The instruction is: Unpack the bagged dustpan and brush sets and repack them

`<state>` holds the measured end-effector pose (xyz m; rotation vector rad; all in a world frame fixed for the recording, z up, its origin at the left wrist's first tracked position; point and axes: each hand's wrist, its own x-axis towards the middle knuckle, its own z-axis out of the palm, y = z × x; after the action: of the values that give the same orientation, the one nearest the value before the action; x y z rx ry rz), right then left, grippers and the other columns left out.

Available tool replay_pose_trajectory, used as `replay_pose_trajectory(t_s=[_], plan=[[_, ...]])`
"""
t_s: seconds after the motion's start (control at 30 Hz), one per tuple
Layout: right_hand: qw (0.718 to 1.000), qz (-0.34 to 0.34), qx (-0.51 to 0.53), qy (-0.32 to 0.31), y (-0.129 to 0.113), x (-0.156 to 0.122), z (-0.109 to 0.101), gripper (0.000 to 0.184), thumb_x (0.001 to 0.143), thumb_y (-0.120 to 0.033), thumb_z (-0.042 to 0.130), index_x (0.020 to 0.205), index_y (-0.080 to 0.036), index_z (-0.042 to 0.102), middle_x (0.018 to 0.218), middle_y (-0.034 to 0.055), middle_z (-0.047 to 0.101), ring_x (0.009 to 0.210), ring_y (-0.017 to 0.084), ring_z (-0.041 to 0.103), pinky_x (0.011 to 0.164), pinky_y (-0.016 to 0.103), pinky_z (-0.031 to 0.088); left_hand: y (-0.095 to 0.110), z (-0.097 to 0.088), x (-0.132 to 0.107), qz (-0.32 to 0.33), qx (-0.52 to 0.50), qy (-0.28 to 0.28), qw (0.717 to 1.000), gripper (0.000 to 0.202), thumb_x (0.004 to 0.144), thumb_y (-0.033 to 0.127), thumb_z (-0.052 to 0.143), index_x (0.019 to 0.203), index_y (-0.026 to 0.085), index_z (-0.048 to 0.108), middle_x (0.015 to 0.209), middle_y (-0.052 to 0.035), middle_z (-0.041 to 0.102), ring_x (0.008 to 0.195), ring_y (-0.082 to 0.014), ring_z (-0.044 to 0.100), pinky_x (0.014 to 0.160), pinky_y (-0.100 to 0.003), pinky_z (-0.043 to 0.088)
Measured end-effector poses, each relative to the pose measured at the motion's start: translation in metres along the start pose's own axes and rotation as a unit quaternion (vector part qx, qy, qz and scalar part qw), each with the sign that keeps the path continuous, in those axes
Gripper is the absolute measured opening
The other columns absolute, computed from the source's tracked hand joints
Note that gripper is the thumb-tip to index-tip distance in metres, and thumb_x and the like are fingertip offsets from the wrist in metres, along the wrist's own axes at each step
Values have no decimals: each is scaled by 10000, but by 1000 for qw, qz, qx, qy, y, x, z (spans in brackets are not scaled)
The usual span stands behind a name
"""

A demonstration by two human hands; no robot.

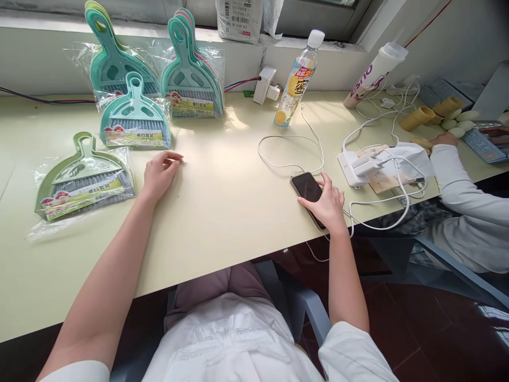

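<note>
My left hand (pixel 159 172) rests on its edge on the table, empty, its fingers loosely bent and thumb a little apart. Close by lie a wrapped teal dustpan and brush set (pixel 135 119) and, further left, a wrapped green dustpan and brush set (pixel 85 180). On the right, my right hand (pixel 328 204) grips a dark smartphone (pixel 308 187) by its sides, thumb on one edge and fingers on the other. The phone's screen is mostly black, with a small round mark. A white charging cable (pixel 274 165) loops at its top end.
More wrapped dustpan sets (pixel 191 74) lean against the wall. A drink bottle (pixel 298 79) and a tall cup (pixel 374 74) stand at the back. A power strip (pixel 353 168) with tangled cables lies right. Beyond it, a co-worker's hand (pixel 444 139) is near bamboo pieces (pixel 417 118).
</note>
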<state>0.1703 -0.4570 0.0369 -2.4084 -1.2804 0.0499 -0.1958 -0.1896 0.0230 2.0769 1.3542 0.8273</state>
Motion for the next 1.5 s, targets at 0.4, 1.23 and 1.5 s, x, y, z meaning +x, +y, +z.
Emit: replay_pose_trajectory(t_s=[0.4,1.23,1.5], plan=[[1000,21,15,13,0,1,3,714,707,-678,636,1218,-221,436,1259,154,556,1250,366,439,1100,659,165,1,0,-1,-5,3,-4,1000,231,852,309,491,1001,270,662,1071,8,697,967,-207,635,879,-333,457],[996,-81,36,34,27,-20,-22,583,980,-541,231,891,-299,754,1373,20,513,1371,299,339,1169,564,80,4,-1,-2,-10,-8,-9,1000,230,840,308,495,992,265,663,1083,-4,696,973,-220,630,874,-350,459],[995,-74,56,43,33,-23,-21,561,980,-532,254,886,-304,758,1375,18,526,1368,296,354,1170,563,96,3,-1,-2,-11,-10,-8,1000,226,839,314,499,990,276,664,1085,0,694,974,-217,628,878,-353,455]])
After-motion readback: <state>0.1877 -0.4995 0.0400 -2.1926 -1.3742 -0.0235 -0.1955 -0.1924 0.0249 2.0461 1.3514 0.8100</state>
